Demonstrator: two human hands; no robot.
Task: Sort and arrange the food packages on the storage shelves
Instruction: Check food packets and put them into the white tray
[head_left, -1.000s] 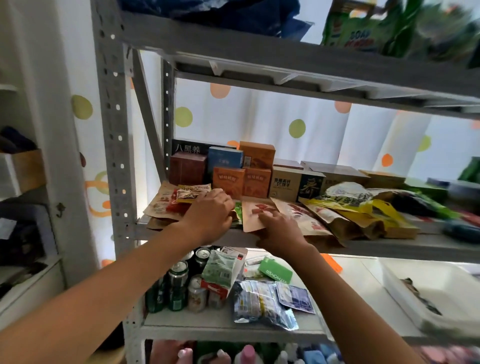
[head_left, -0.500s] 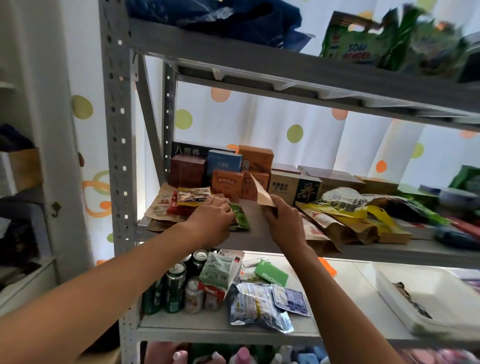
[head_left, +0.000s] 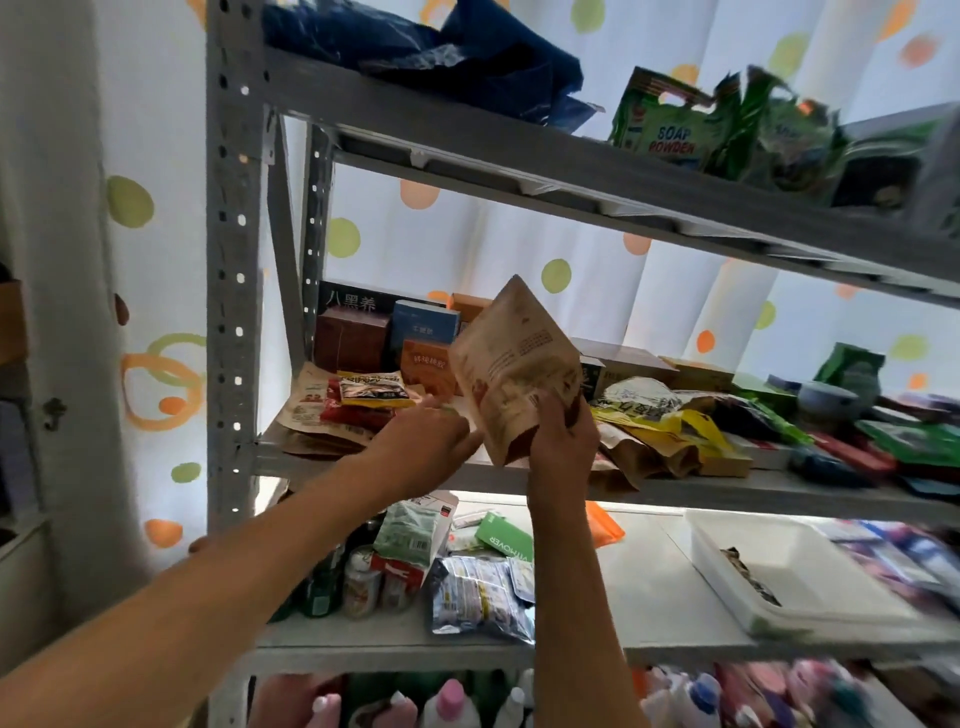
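R hand (head_left: 558, 431) is clamping the kraft pouch (head_left: 511, 364) upright to re-stack it w/ similar packs, L hand (head_left: 431, 431) is reaching flat-fingered, holding nothing.

A grey metal shelving rack (head_left: 236, 291) with perforated uprights fills the view from nine o'clock to three o'clock, its slanted grey upper shelf beam (head_left: 519, 150) crossing from eleven o'clock toward three o'clock. Behind it hangs a white pleated curtain with green and orange dots (head_left: 597, 270), backlit and bright, so daylight glows through the folds. At nine o'clock a pale wall (head_left: 47, 156) stands in shade. At eight o'clock the edge of a white cabinet (head_left: 21, 561) shows, blurred.
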